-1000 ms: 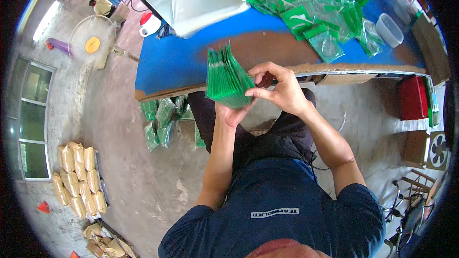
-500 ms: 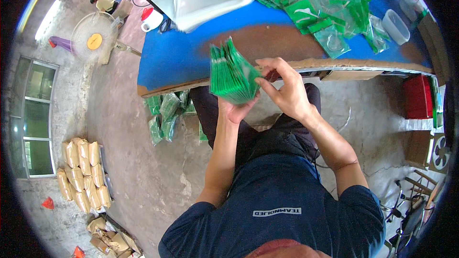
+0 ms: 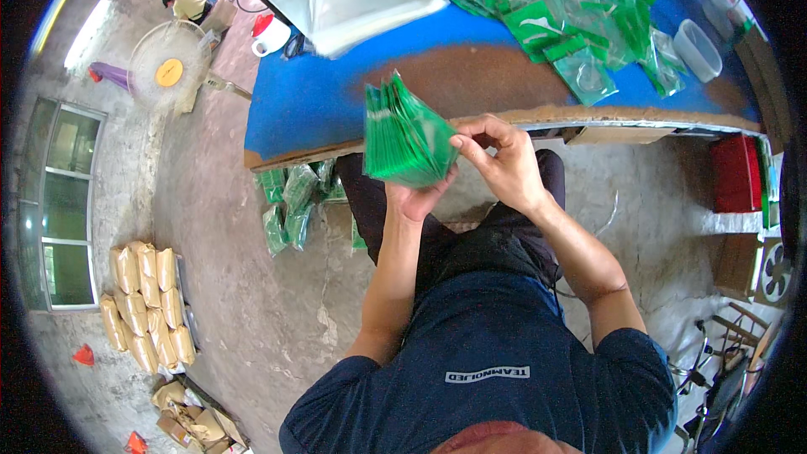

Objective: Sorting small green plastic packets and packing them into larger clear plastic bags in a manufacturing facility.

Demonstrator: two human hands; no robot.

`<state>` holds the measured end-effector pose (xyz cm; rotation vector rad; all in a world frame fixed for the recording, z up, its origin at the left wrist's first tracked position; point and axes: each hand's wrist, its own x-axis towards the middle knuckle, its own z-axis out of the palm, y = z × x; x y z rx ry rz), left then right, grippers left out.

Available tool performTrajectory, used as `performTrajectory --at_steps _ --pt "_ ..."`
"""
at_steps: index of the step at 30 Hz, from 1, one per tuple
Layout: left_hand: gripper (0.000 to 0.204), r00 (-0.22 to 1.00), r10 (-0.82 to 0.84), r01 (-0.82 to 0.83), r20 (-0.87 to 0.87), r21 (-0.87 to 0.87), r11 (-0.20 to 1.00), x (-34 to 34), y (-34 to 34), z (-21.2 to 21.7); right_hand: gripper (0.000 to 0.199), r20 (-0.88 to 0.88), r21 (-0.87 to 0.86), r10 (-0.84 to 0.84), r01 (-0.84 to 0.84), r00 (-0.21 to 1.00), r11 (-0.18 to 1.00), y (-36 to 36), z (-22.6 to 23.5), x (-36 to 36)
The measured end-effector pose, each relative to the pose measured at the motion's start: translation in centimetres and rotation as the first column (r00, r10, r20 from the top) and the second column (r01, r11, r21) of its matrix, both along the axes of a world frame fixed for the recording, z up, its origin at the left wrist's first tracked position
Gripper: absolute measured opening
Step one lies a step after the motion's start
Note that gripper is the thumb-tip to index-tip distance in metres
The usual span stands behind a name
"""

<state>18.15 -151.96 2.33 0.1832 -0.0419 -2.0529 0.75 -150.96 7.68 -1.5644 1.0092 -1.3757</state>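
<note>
A thick fanned stack of green and clear plastic packets (image 3: 405, 136) is held up at the table's near edge. My left hand (image 3: 414, 202) is closed around its lower end from beneath, the fingers mostly hidden behind it. At the right side of the stack, my right hand (image 3: 503, 160) pinches the corner of the outermost packet between thumb and index finger. Beyond, on the tabletop, lies a loose heap of similar green packets (image 3: 567, 13), some with a curved pale item inside.
The blue and brown worn table (image 3: 311, 101) bears a shiny metal tray (image 3: 370, 4), a red and white mug (image 3: 271, 37) and a clear plastic tub (image 3: 697, 50). Bundled green packets (image 3: 296, 193) sit under the table's left end. A round fan (image 3: 170, 71) stands at left.
My right thumb and finger have shifted slightly and now pinch the outermost packet's corner. The stack has tilted a little, while the heap on the table looks the same.
</note>
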Motion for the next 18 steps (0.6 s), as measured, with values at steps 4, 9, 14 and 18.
performTrajectory --at_steps 4,9,14,18 --pt "0.036 1.000 0.004 -0.003 0.008 -0.095 0.995 -0.5 -0.1 -0.4 0.009 -0.123 -0.027 -0.142 0.140 0.982 0.990 0.4 -0.6 -0.5" --pt "0.039 0.996 0.061 -0.063 0.060 0.032 0.998 -0.5 0.1 -1.5 0.009 0.006 0.084 -0.084 0.083 0.996 0.993 0.3 -1.8 -0.5" --pt "0.037 0.996 0.080 -0.082 0.028 0.088 0.993 -0.8 0.3 -2.1 0.020 0.056 0.141 -0.070 0.062 0.996 0.988 -0.4 -2.5 -1.0" --pt "0.037 0.999 0.038 -0.038 -0.027 0.014 0.999 -0.7 0.3 -1.9 0.034 0.011 0.081 -0.119 0.117 0.993 0.990 -0.3 -2.1 -0.6"
